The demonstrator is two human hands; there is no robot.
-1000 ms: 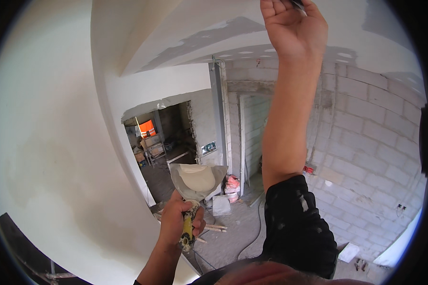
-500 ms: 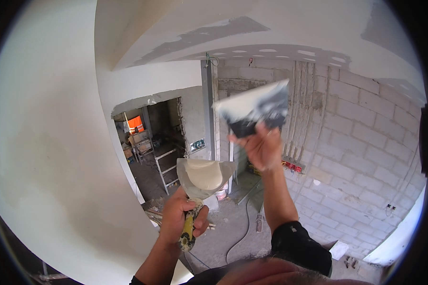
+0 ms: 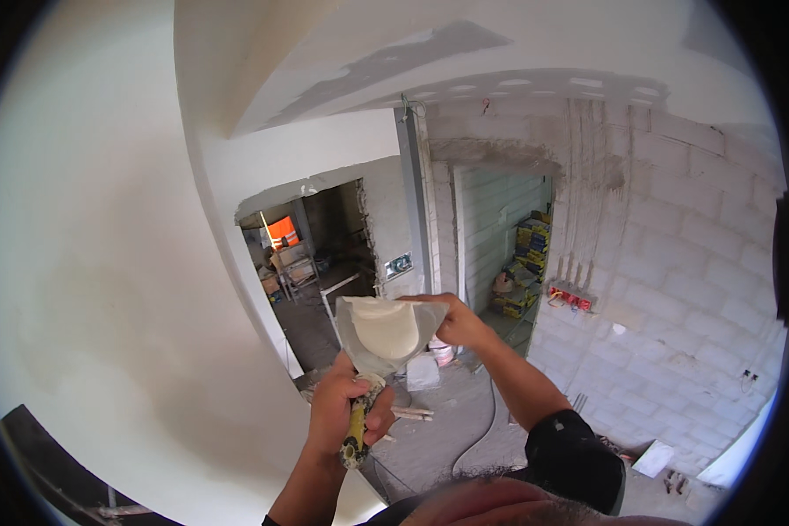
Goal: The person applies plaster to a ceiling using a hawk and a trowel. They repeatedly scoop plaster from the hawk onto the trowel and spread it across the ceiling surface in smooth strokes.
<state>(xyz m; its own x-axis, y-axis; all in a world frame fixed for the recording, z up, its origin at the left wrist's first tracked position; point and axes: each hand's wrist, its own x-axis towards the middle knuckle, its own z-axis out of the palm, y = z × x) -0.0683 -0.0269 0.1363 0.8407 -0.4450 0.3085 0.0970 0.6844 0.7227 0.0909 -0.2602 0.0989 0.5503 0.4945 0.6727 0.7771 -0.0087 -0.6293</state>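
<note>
My left hand (image 3: 329, 408) is closed round the yellow and black handle of a putty knife (image 3: 356, 430), held with its blade upward. A rounded heap of creamy white filler (image 3: 386, 333) lies on that broad blade. At the blade's top right corner is my right hand (image 3: 460, 323), its fingers closed and partly covered by the blade. The wide dark-backed spatula it was gripping half a second earlier is mostly hidden behind the putty knife here.
A smooth pale wall (image 3: 105, 263) rises close on my left, under a patched ceiling (image 3: 535, 39). Beyond are a doorway with a ladder (image 3: 337, 285), stacked yellow and blue packages (image 3: 526, 263), and a block wall (image 3: 675, 254) with red electrical boxes (image 3: 572, 296). A cable (image 3: 473, 447) crosses the floor.
My right hand has come down from high on the right to the putty knife's blade, bringing the wide spatula behind it. The left hand stays nearly in place; the view has shifted slightly.
</note>
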